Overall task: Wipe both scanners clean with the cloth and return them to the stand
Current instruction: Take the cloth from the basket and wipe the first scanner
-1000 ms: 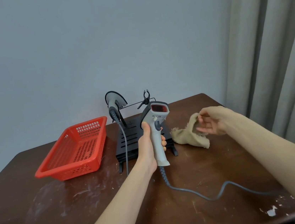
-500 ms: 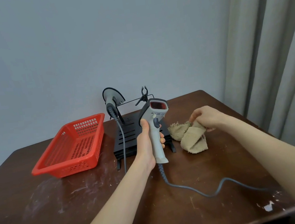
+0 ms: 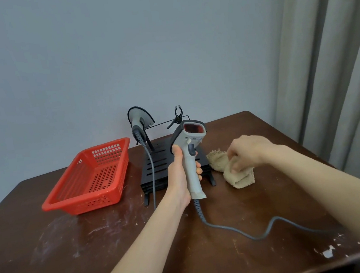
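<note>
A small label is seen on the head of the handheld barcode scanner (image 3: 190,155), just under its red window, but the writing on it is too small to be read. No other writing or brand can be made out.

The scanner is held in the middle of the frame, in front of the black stand (image 3: 157,166). Its handle is gripped by the left hand (image 3: 179,170): the thumb is laid up along the back of the handle, and the fingers are wrapped round the front, below the grey trigger. The left forearm comes up from the lower middle of the frame. The long axis of the scanner is nearly vertical, with the head on top, and the red window is turned toward the camera. A grey cable (image 3: 242,230) leaves the bottom of the handle and is laid over the brown table (image 3: 75,251) toward the lower right.

The right hand (image 3: 247,151) is kept apart from the left, to the right of the stand. Its back is turned up and its fingers are curled down into the beige cloth (image 3: 239,177), which is pinched by them and lies bunched on the table.

The second scanner (image 3: 139,121) is seen at the back left of the stand, head up, with its cable hanging down. A red basket (image 3: 89,179) is placed left of the stand.
</note>
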`<state>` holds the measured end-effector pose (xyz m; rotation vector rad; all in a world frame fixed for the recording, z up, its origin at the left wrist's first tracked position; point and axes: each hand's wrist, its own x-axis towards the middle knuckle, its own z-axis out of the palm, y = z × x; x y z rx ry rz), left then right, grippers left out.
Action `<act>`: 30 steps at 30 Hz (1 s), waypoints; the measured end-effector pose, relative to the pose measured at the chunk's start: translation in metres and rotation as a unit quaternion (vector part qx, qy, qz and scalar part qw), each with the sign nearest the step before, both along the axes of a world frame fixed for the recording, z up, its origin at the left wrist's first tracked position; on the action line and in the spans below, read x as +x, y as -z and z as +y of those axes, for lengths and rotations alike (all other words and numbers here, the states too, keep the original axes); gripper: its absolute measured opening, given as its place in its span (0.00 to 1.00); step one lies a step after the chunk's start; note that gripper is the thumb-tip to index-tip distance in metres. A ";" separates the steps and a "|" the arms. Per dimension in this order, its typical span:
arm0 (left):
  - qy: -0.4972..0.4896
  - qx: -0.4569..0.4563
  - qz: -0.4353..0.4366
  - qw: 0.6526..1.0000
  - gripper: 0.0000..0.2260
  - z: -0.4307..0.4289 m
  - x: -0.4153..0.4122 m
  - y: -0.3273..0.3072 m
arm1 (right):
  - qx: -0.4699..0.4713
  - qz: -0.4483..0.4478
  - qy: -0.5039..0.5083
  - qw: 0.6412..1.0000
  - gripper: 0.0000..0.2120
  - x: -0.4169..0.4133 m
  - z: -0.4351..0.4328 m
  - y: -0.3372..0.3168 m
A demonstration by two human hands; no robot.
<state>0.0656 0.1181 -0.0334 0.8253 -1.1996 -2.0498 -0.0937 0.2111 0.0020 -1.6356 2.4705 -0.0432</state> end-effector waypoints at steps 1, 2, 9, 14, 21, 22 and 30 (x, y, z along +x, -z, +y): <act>-0.003 0.000 -0.001 1.000 0.29 -0.001 0.001 0.000 | -0.037 -0.030 0.010 0.999 0.07 -0.003 0.000 -0.005; -0.004 -0.001 -0.001 1.000 0.29 -0.002 0.002 0.000 | -0.084 -0.084 0.021 0.993 0.06 -0.005 0.000 -0.012; 0.007 0.009 0.009 1.000 0.28 0.000 0.001 0.000 | -0.340 -0.470 0.146 0.802 0.08 -0.012 -0.009 -0.041; 0.001 0.000 0.008 1.000 0.29 0.001 0.000 0.001 | -0.474 -0.496 0.121 0.718 0.05 0.008 -0.009 -0.050; -0.020 -0.022 -0.016 0.999 0.26 0.009 -0.008 -0.004 | -0.478 -0.121 0.026 0.870 0.10 0.054 -0.016 -0.027; -0.026 -0.032 -0.018 0.999 0.26 0.008 -0.008 -0.005 | -0.486 -0.110 0.025 0.867 0.11 0.056 -0.017 -0.026; -0.029 -0.070 -0.011 0.997 0.26 0.005 -0.007 -0.013 | -0.508 -0.098 -0.052 0.854 0.11 0.055 -0.020 -0.022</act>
